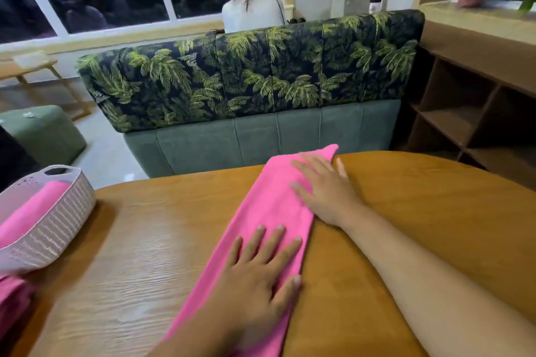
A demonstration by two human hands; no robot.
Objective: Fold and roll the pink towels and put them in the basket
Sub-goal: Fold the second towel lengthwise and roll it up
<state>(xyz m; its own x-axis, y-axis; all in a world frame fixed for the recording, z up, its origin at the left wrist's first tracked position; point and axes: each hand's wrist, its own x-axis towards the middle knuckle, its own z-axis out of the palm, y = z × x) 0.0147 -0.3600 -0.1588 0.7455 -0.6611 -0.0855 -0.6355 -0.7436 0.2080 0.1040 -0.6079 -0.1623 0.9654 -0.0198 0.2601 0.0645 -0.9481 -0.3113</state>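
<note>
A pink towel [269, 203], folded into a long narrow strip, lies across the wooden table [145, 255] from its far edge towards me. My left hand [261, 272] presses flat on the near part of the strip, fingers spread. My right hand [324, 188] lies flat on the far part, its thumb on the bare wood. At the left stands a pale woven basket [58, 220] with a pink towel [32, 214] inside. Another pink towel [11, 301] shows at the left edge, below the basket.
Behind the table stands a sofa [261, 81] with a palm-leaf back. A wooden shelf unit [464, 113] is at the right. A person [249, 6] sits beyond the sofa, facing away. A green stool [43, 130] is on the floor at the left.
</note>
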